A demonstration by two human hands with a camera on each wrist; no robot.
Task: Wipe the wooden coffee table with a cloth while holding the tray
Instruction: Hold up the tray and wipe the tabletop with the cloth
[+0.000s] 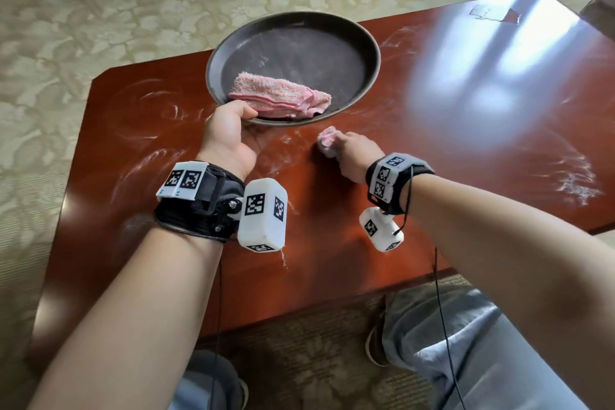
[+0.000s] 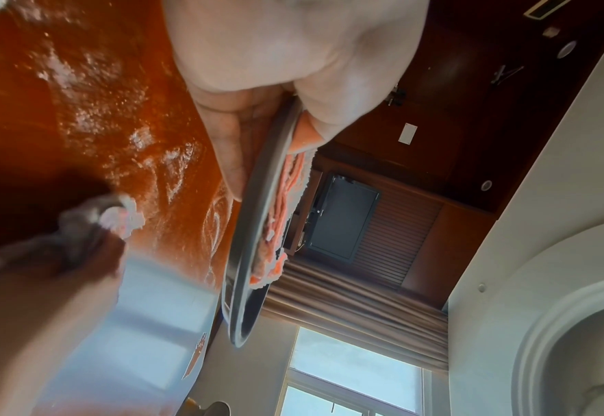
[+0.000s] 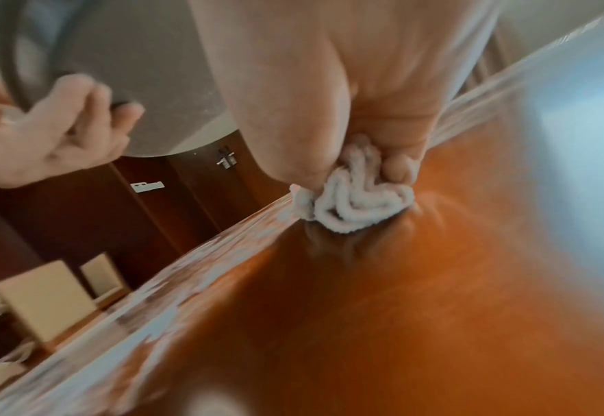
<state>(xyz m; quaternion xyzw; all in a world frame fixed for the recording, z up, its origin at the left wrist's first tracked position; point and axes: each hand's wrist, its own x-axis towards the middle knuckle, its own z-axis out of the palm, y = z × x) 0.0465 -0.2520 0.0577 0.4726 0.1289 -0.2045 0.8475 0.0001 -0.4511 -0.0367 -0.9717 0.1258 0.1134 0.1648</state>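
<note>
A round dark tray point(image 1: 299, 43) is lifted above the reddish wooden coffee table point(image 1: 432, 150). My left hand point(image 1: 229, 130) grips its near rim, thumb on top, fingers underneath. A folded pink towel point(image 1: 279, 98) lies in the tray. In the left wrist view the tray point(image 2: 247, 253) shows edge-on with the pink towel point(image 2: 283, 202) on it. My right hand point(image 1: 352, 150) grips a small bunched pale cloth point(image 1: 327, 141) and presses it on the tabletop just in front of the tray. The right wrist view shows that cloth point(image 3: 354, 202) squeezed between thumb and fingers, down on the wood.
White powdery smears point(image 1: 579, 180) streak the table on the left, near the tray and at the right. A small torn wrapper point(image 1: 496, 13) lies at the far right corner. Patterned carpet point(image 1: 100, 10) surrounds the table. My knees point(image 1: 466, 343) are at the near edge.
</note>
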